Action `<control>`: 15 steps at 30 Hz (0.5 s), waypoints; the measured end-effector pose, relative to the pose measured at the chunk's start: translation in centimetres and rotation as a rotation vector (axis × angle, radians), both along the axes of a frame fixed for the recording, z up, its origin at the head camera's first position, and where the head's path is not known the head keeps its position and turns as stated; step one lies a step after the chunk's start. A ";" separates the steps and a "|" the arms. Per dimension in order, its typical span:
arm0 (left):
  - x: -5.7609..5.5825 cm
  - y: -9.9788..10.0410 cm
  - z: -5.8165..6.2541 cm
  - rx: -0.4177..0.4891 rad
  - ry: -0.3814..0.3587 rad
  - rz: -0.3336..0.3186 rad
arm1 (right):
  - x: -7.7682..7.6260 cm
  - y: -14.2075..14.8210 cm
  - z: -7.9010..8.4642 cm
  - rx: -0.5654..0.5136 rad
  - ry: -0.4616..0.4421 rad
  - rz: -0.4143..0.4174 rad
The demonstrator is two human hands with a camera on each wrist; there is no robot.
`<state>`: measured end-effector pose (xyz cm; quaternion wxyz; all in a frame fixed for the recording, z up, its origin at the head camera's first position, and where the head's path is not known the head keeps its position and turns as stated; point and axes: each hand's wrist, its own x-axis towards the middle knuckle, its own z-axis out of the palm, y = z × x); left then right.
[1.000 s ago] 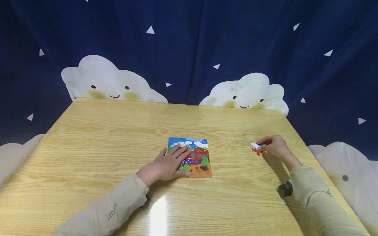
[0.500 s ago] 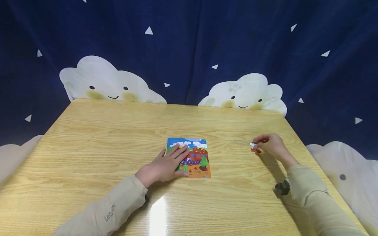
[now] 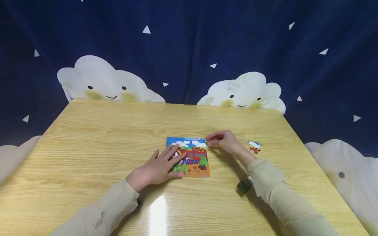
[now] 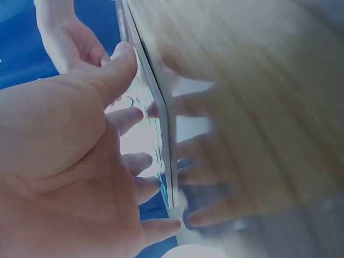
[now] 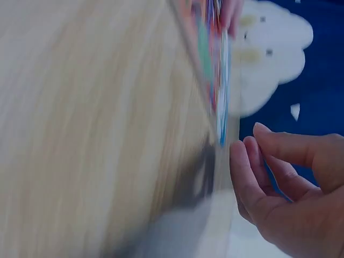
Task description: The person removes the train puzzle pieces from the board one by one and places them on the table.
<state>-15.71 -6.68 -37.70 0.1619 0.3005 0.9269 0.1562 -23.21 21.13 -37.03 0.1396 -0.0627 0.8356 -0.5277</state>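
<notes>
A square train puzzle (image 3: 193, 160), with a red train, clouds and trees, lies flat on the table. My left hand (image 3: 155, 168) rests with spread fingers on its left part, covering some of the picture; in the left wrist view the left hand (image 4: 80, 161) is at the edge of the flat board. By the puzzle's upper right corner hovers my right hand (image 3: 224, 141), fingers bent loosely. Nothing shows between the fingers of the right hand (image 5: 290, 188) in the right wrist view. A small puzzle piece (image 3: 255, 147), blue, white and red, lies on the table farther right.
The wooden table (image 3: 118, 124) runs back to a dark blue curtain (image 3: 177, 49) with printed clouds. A bright glare patch lies on the tabletop in front of the puzzle. Dark wrist cameras hang under both forearms.
My right hand has left the small puzzle piece and moved left to the puzzle's upper right corner. The piece stays on the table. My left hand has slid slightly left, uncovering the train's front.
</notes>
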 end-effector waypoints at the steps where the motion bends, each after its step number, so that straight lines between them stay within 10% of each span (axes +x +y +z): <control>1: 0.0 -0.2 0.0 0.000 -0.004 0.003 | 0.1 -0.8 0.0 -0.027 -0.013 0.011; 15: 0.1 -0.8 0.1 0.013 -0.021 0.006 | -0.5 -4.8 -0.7 0.018 -0.040 -0.044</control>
